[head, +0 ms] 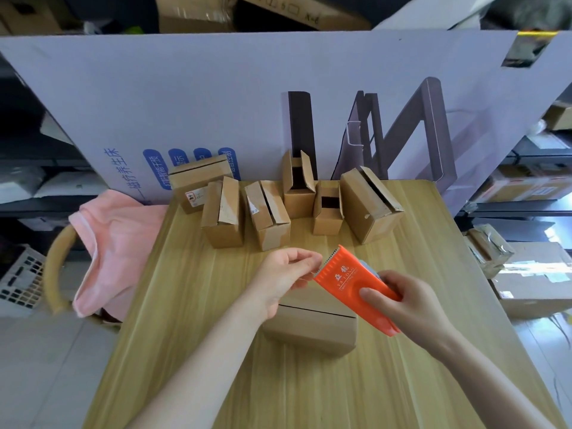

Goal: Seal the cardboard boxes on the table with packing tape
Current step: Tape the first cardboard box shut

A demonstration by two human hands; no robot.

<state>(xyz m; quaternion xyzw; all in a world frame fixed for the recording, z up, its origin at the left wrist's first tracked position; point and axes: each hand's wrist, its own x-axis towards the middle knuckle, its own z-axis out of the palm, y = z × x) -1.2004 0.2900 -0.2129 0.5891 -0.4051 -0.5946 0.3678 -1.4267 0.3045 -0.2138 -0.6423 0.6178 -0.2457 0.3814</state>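
The right hand (pixel 399 301) grips the orange tape cutter (pixel 349 274), its teeth (pixel 332 253) pointing away and left. The left hand (pixel 284 274) pinches the tape (pixel 317 270) there.

A large printed cardboard panel (pixel 216 97) stands upright along the far edge of the table (pixel 402 382). A pink cloth (pixel 114 243) lies over a curved wooden chair frame (pixel 52 264) just off the far left corner. A white slotted crate (pixel 21 277) sits further left. Taped cartons (pixel 532 280) are stacked beyond the right edge, below loaded shelving (pixel 526 187).
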